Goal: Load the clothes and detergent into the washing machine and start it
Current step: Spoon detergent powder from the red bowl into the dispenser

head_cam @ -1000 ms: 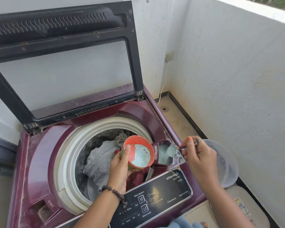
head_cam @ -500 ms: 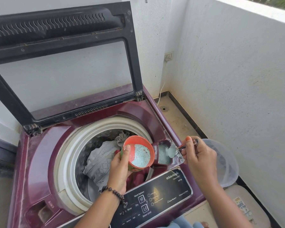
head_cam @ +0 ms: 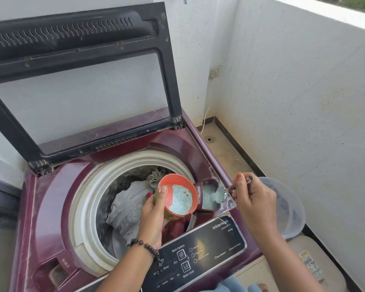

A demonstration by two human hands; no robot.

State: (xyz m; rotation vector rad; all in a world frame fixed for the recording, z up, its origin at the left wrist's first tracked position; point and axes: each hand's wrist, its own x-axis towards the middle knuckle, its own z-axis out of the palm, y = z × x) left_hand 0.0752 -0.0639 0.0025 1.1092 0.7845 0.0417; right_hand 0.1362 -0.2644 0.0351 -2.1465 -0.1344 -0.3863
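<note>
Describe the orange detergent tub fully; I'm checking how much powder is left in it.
The orange detergent tub is a round, open-topped container, plastic by its look, with an orange rim and inner wall and a green patterned outside low down. The left hand grips it from below, thumb hooked over the rim. It is tilted, mouth facing the camera, above the drum near the detergent drawer. Pale blue-green granular powder lies against its lower side, roughly half covering the visible interior. No lid is on it.

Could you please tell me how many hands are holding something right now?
2: the left hand grips the orange detergent tub over the drum; the right hand holds a spoon over the detergent drawer.
</note>
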